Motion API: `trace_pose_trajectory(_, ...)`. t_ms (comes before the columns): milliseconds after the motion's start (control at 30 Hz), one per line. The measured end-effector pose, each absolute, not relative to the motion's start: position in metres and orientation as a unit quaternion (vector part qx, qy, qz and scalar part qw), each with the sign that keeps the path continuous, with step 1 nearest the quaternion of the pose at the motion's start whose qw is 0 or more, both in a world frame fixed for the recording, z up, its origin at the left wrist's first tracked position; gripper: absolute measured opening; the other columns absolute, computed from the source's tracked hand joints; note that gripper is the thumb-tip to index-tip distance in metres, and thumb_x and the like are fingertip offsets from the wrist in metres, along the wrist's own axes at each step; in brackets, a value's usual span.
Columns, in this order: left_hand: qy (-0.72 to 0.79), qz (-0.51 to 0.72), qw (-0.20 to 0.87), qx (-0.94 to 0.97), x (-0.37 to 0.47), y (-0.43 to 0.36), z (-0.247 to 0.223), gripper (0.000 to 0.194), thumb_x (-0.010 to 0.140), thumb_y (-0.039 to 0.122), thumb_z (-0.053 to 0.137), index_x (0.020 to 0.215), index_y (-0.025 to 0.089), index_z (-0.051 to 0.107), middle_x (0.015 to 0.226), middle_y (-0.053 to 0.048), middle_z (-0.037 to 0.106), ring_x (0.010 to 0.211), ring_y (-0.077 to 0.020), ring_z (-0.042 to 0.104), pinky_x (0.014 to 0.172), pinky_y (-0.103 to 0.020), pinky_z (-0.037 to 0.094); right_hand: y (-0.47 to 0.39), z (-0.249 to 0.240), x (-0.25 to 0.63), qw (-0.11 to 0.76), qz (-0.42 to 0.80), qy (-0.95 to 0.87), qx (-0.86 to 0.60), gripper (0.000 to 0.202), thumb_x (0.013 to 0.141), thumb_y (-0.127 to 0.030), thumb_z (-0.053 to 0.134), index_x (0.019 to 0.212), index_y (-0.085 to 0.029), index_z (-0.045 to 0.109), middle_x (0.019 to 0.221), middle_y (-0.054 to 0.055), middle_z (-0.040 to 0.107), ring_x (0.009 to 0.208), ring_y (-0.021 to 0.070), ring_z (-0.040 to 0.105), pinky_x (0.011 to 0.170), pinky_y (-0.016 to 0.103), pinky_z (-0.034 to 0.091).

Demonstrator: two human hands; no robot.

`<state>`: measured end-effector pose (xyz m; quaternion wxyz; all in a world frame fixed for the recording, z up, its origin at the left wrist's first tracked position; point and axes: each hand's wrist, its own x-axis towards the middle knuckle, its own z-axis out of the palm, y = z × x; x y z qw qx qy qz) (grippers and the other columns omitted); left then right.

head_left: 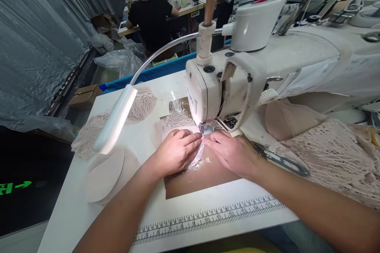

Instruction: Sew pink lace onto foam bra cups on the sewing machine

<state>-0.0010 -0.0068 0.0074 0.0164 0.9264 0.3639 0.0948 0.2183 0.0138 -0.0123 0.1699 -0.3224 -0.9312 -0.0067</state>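
Observation:
Right at the needle of a white sewing machine (204,91) lies a pale pink lace piece (196,161), partly hidden by my hands. My left hand (178,151) presses down on it from the left, fingers bent and close together. From the other side my right hand (227,148) pinches the edge of the same piece near the presser foot, its fingertips almost meeting the left ones. Under both hands is a brown sheet (184,185) on the white table (142,205). More lace (175,120) spreads out behind my left hand.
A lamp (117,120) on a bendable neck hangs over the left side. Lace pieces (141,104) and round beige pads (105,174) lie there. Scissors (285,162) and a lace pile (335,158) are on the right. A printed ruler (208,220) runs along the front. Co-workers sit beyond.

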Motion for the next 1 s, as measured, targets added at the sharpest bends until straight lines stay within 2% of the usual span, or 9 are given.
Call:
trace_pose_trajectory(167, 0.378, 0.088, 0.022, 0.921, 0.0020, -0.0062, 0.0091, 0.034, 0.095, 0.026, 0.043, 0.124, 0.013, 0.053, 0.130, -0.006, 0.053, 0.105, -0.0251, 0.048, 0.089, -0.041, 0.042, 0.0143, -0.0092, 0.2179, 0.180, -0.007, -0.923, -0.340, 0.029, 0.081, -0.007, 0.048, 0.103, -0.014, 0.066, 0.076, 0.004, 0.058, 0.065, 0.0147, 0.047, 0.057, 0.029, 0.027)
trace_pose_trajectory(333, 0.384, 0.098, 0.041, 0.917, 0.0025, -0.0059, 0.0098, 0.022, 0.096, 0.025, 0.043, 0.108, 0.015, 0.058, 0.115, -0.005, 0.061, 0.102, -0.0217, 0.051, 0.087, -0.037, 0.043, 0.0125, -0.0105, 0.2214, 0.177, 0.011, -0.937, -0.302, 0.030, 0.082, -0.006, 0.046, 0.104, -0.016, 0.065, 0.085, 0.004, 0.059, 0.074, 0.0158, 0.048, 0.062, 0.028, 0.030)
trace_pose_trajectory(400, 0.377, 0.101, 0.040, 0.920, 0.0019, -0.0061, 0.0095, 0.020, 0.096, 0.024, 0.042, 0.104, 0.015, 0.058, 0.115, -0.004, 0.061, 0.101, -0.0207, 0.052, 0.086, -0.037, 0.043, 0.0121, -0.0110, 0.2221, 0.164, 0.025, -0.940, -0.298, 0.029, 0.082, -0.006, 0.046, 0.102, -0.017, 0.064, 0.089, 0.004, 0.059, 0.076, 0.0159, 0.048, 0.063, 0.028, 0.030)
trace_pose_trajectory(533, 0.364, 0.090, 0.019, 0.927, -0.0005, -0.0058, 0.0073, 0.020, 0.097, 0.023, 0.041, 0.106, 0.016, 0.058, 0.130, -0.002, 0.054, 0.101, -0.0210, 0.051, 0.085, -0.037, 0.044, 0.0123, -0.0121, 0.2225, 0.149, 0.047, -0.941, -0.301, 0.030, 0.081, -0.005, 0.046, 0.102, -0.017, 0.064, 0.092, 0.004, 0.059, 0.079, 0.0157, 0.047, 0.064, 0.028, 0.030)
trace_pose_trajectory(633, 0.361, 0.093, 0.016, 0.928, -0.0021, -0.0050, 0.0061, 0.022, 0.097, 0.023, 0.042, 0.109, 0.015, 0.058, 0.128, -0.003, 0.056, 0.101, -0.0219, 0.051, 0.085, -0.037, 0.044, 0.0119, -0.0125, 0.2224, 0.145, 0.041, -0.940, -0.306, 0.029, 0.082, -0.005, 0.046, 0.102, -0.017, 0.064, 0.089, 0.004, 0.058, 0.078, 0.0156, 0.046, 0.062, 0.028, 0.028)
trace_pose_trajectory(767, 0.356, 0.098, 0.026, 0.929, -0.0026, -0.0040, 0.0071, 0.031, 0.097, 0.025, 0.043, 0.123, 0.014, 0.054, 0.126, -0.005, 0.057, 0.100, -0.0231, 0.052, 0.085, -0.039, 0.045, 0.0102, -0.0103, 0.2214, 0.146, 0.028, -0.939, -0.311, 0.029, 0.081, -0.004, 0.046, 0.100, -0.017, 0.063, 0.087, 0.004, 0.058, 0.075, 0.0149, 0.045, 0.061, 0.028, 0.026)
trace_pose_trajectory(1000, 0.387, 0.082, 0.029, 0.918, 0.0039, -0.0059, 0.0105, 0.038, 0.097, 0.032, 0.040, 0.127, 0.014, 0.054, 0.132, -0.008, 0.053, 0.099, -0.0247, 0.050, 0.083, -0.041, 0.045, 0.0111, -0.0090, 0.2191, 0.156, 0.016, -0.933, -0.323, 0.025, 0.080, -0.004, 0.047, 0.094, -0.018, 0.063, 0.081, 0.003, 0.058, 0.070, 0.0139, 0.045, 0.059, 0.028, 0.023)
